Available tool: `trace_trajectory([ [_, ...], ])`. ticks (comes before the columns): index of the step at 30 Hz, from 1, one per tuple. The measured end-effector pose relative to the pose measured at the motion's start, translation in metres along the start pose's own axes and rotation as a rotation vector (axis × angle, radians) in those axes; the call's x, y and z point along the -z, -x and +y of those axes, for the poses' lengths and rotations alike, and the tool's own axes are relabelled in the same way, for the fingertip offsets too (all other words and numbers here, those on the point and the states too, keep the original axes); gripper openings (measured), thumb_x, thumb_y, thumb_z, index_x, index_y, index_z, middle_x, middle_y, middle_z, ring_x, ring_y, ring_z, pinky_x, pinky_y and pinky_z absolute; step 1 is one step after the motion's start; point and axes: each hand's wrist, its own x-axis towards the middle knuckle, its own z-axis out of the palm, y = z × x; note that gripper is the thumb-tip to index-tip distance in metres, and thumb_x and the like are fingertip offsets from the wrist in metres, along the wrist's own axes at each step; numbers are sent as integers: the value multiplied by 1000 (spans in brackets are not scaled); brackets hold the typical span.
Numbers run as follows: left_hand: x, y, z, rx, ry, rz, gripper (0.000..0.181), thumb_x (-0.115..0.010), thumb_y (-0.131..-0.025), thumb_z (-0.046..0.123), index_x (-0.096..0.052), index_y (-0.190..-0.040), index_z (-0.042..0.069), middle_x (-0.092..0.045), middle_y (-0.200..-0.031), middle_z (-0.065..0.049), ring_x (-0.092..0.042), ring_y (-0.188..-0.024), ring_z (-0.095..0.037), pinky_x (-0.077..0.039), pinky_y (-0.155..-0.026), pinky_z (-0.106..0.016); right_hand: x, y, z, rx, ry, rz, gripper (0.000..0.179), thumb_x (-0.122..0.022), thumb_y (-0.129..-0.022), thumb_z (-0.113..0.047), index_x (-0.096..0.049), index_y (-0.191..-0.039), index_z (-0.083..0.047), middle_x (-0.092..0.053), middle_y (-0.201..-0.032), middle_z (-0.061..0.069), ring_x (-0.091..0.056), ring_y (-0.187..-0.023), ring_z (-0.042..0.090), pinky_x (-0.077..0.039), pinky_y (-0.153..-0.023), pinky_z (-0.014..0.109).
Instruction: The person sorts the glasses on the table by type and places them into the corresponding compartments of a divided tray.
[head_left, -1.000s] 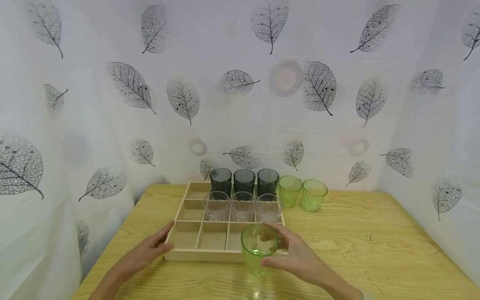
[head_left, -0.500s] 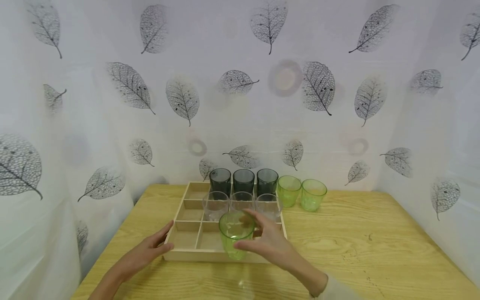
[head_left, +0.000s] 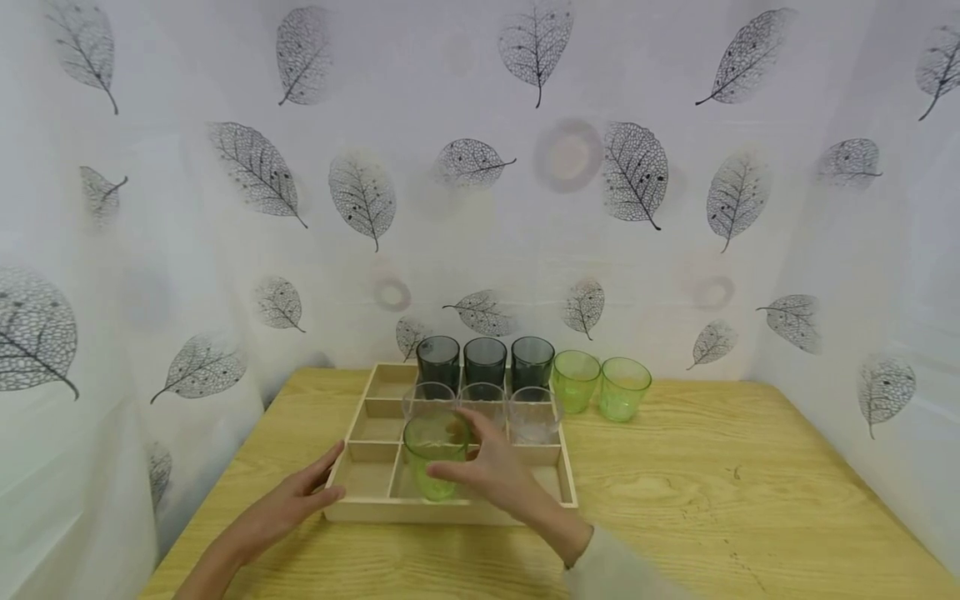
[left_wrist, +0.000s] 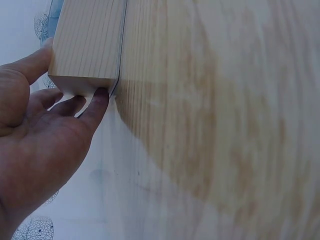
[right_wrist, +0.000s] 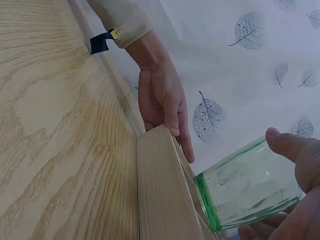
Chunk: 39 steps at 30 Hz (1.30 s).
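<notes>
A light wooden divided tray (head_left: 420, 511) lies on the table in the head view. My right hand (head_left: 491, 467) holds a green glass (head_left: 437, 467) upright over the tray's front row, near the second compartment from the left. Thumb and fingers stand around its sides; in the right wrist view the glass (right_wrist: 245, 187) has its thick base towards the tray. My left hand (head_left: 288, 500) touches the tray's left side near the front corner, fingertips against the wood (left_wrist: 87, 45) in the left wrist view. Three clear glasses (head_left: 534, 417) fill compartments of the middle row, three dark grey glasses (head_left: 532, 367) those behind.
Two more green glasses (head_left: 576, 383) stand on the table, just right of the tray's back corner. The wood-grain table (head_left: 712, 483) stretches on to the right. A white curtain with leaf prints (head_left: 465, 250) hangs behind and at both sides.
My right hand has carried the green glass leftwards and a little away from me, from the tray's front right to over its front row. My left hand stays at the tray's side.
</notes>
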Motion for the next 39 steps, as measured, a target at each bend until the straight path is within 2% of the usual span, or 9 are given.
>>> trace_trajectory([
  [8,0,0,0,-2,-7,11,76,-50,-111,30,-3,-167,10,1,-171,-20,-6,-152,-50,-20,-118,-65,-19,-10,5,47,-69,29,86,-89,-81,-14,-43,-152,3,-62,-124,22,-64,-92,22,-59,-76,29],
  [11,0,0,-1,1,-9,11,76,-50,-111,30,-3,-167,10,1,-171,-20,-6,-152,-49,-20,-118,-64,-23,-10,7,59,-60,34,84,-90,-80,-12,-45,-150,4,-63,-123,23,-67,-92,28,-60,-73,29],
  [15,0,0,-1,7,-8,8,76,-50,-111,30,-2,-167,10,2,-171,-20,-5,-152,-50,-19,-118,-65,-25,-9,12,55,-4,45,83,-91,-78,-12,-47,-147,4,-62,-123,23,-66,-95,32,-58,-72,26],
  [19,0,0,-1,10,-5,6,76,-50,-111,30,-2,-167,11,2,-171,-20,-5,-152,-50,-19,-118,-66,-26,-7,16,45,48,46,82,-92,-78,-14,-48,-145,3,-62,-122,20,-64,-93,26,-58,-72,26],
  [26,0,-1,-1,3,0,5,76,-50,-111,30,-2,-167,11,2,-170,-20,-5,-152,-50,-19,-118,-65,-30,-4,22,54,259,49,90,-95,-75,-25,-48,-145,6,-64,-128,20,-65,-110,33,-56,-89,36],
  [28,0,-1,-2,2,-3,5,76,-50,-111,30,-2,-167,11,2,-170,-21,-5,-152,-50,-20,-118,-65,-30,-2,21,58,283,43,92,-95,-75,-26,-46,-145,8,-63,-128,20,-64,-112,34,-55,-92,39],
  [33,1,-1,-2,-1,-9,5,75,-49,-111,30,-2,-167,11,2,-170,-20,-5,-152,-50,-19,-118,-65,-23,2,18,38,205,17,84,-90,-82,-25,-46,-146,8,-62,-129,18,-63,-110,31,-55,-90,40],
  [39,1,-1,-3,2,-9,6,76,-49,-111,30,-2,-167,10,2,-171,-19,-5,-152,-49,-19,-118,-65,-1,10,21,39,120,-32,68,-77,-95,-25,-47,-147,7,-62,-132,18,-61,-116,34,-53,-94,34],
])
